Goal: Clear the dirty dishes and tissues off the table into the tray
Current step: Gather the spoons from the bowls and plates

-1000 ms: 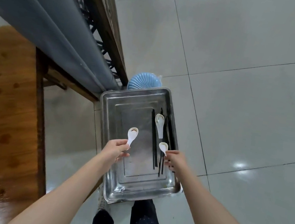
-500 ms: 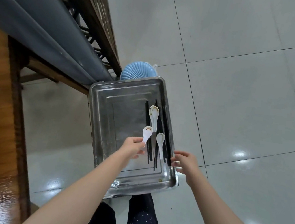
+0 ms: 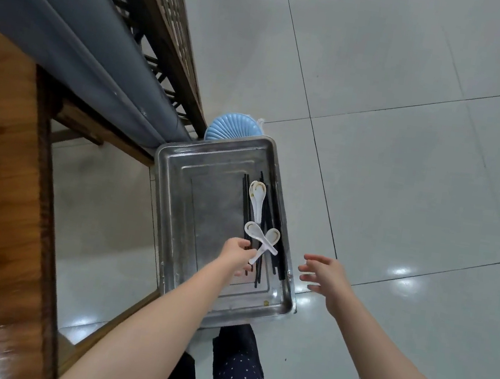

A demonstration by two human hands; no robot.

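Left hand [image 3: 236, 253] over tray [image 3: 160, 209], near its right edge; grip curled at handle end of white spoon [image 3: 272, 236] crossing second spoon [image 3: 252, 230]. Pinching or only touching: cannot tell. Right hand [image 3: 326, 277] spread wide, empty, just outside tray's right edge.

Both bare forearms are stretched forward toward the tray [image 3: 162, 209]. The left hand [image 3: 237, 254] is held over its near right part, fingers curled at the handle end of a white spoon [image 3: 272, 237]; whether it is gripped cannot be told. The right hand [image 3: 324, 277] is held just outside the tray's right rim, fingers spread and relaxed.
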